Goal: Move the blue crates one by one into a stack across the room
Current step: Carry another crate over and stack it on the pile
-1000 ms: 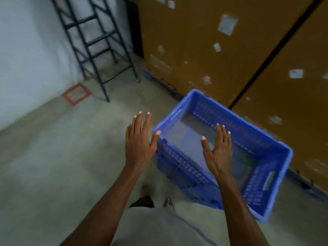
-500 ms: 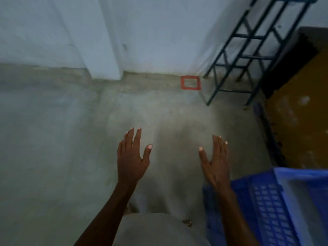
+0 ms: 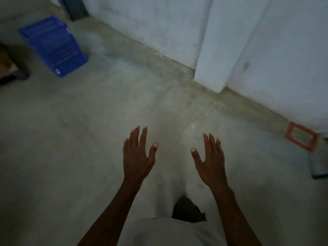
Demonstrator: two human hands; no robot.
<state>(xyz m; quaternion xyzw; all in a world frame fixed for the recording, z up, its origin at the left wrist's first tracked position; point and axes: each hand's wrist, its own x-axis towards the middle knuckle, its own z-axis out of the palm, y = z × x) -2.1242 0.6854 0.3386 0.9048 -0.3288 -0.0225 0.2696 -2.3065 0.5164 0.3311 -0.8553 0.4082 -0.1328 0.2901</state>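
A stack of blue crates (image 3: 53, 47) stands on the concrete floor at the far upper left, blurred by motion. My left hand (image 3: 137, 154) and my right hand (image 3: 209, 158) are held out in front of me over bare floor, fingers straight and spread, holding nothing. Both hands are far from the stack, to its lower right. The crate I stood beside a moment ago is out of view.
A white wall with a jutting pillar (image 3: 213, 50) runs along the top right. An orange taped square (image 3: 300, 139) marks the floor at the right edge. A dark object (image 3: 10, 66) sits at the left edge beside the stack.
My view has swung left: the blue crate by the cardboard boxes and the ladder have left the frame, and a stack of blue crates has appeared at the upper left. My hands stay empty.
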